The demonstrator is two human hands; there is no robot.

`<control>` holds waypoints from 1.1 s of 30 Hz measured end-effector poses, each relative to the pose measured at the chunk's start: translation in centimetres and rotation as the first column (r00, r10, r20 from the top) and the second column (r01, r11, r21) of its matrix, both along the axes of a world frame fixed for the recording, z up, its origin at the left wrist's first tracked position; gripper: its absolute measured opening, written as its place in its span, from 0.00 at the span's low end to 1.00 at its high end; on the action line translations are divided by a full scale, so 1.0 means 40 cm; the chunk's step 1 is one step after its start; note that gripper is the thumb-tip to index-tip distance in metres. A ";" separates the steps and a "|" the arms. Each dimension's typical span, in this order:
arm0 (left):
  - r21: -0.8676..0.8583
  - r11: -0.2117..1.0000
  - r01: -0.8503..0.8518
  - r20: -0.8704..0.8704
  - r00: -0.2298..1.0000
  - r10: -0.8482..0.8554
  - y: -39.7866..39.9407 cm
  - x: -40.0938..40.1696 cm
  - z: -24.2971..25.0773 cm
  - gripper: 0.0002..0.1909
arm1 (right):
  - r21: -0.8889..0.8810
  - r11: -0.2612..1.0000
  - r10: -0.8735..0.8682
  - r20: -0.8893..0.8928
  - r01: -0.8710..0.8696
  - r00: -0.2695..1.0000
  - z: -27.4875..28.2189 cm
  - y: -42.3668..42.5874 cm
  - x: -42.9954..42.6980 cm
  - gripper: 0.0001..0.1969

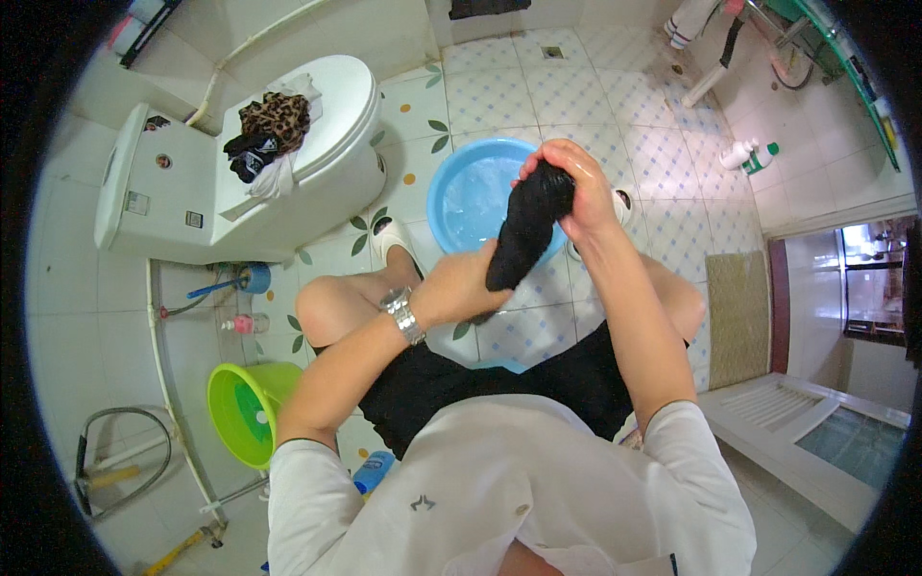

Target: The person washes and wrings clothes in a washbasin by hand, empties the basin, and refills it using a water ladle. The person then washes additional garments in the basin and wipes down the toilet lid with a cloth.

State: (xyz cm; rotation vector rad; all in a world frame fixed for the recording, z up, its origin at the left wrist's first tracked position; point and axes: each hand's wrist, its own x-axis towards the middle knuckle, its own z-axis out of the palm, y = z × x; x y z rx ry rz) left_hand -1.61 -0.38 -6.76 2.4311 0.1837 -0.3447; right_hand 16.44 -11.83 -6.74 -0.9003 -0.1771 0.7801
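Observation:
A wet black cloth (529, 223) is stretched and bunched between both my hands, above the right side of a light blue plastic basin (446, 194) on the floor. My left hand (468, 284), with a metal watch on its wrist, grips the lower end. The upper end is in my right hand (576, 180), its fingers curled round the cloth. Whitish, sudsy water (475, 201) shows in the basin. On the closed toilet lid (346, 93) lies a pile of clothes: a leopard-print cloth (277, 121), a black piece (250, 155) and white cloth (274, 178).
A lime-green bucket (288, 378) stands at the left, near a pink bottle (248, 324) and a blue toilet brush holder (256, 278). A blue container (373, 469) lies beside my body. White and green bottles (760, 158) stand by the right wall, near a mat (738, 320) and an open door (799, 425).

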 end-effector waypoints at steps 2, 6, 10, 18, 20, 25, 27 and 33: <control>-0.010 1.000 -0.018 -0.012 1.000 0.018 -0.001 0.020 -0.024 0.25 | -0.149 0.988 -0.019 0.045 0.026 0.999 -0.075 0.027 0.050 0.09; -0.059 0.996 -0.062 0.049 0.997 0.065 -0.033 0.031 -0.100 0.23 | -0.602 0.775 0.047 0.360 0.193 0.932 -0.222 0.073 0.117 0.11; -0.134 0.986 -0.099 0.066 0.992 0.109 -0.027 0.039 -0.169 0.21 | -0.842 0.393 0.504 0.534 0.371 0.678 -0.261 0.124 0.137 0.14; -0.247 0.951 -0.187 0.040 0.978 0.203 -0.038 0.043 -0.257 0.21 | -0.816 0.019 0.958 0.182 0.578 0.224 -0.333 0.213 0.108 0.17; -0.239 0.954 -0.183 -0.028 0.983 0.182 -0.025 0.039 -0.255 0.21 | -0.805 0.015 0.981 0.127 0.593 0.147 -0.341 0.234 0.102 0.17; -0.283 0.931 -0.232 0.006 0.970 0.244 -0.009 0.031 -0.272 0.22 | -0.775 0.104 0.956 0.250 0.624 0.151 -0.327 0.256 0.096 0.17; -0.279 0.930 -0.240 0.054 0.963 0.264 0.013 0.027 -0.256 0.23 | -0.806 0.234 0.845 0.445 0.543 0.296 -0.310 0.238 0.127 0.16; -0.730 0.601 -0.326 0.027 0.865 0.502 0.086 0.037 -0.245 0.33 | -0.373 0.885 0.004 0.606 0.280 0.795 -0.089 0.180 0.147 0.07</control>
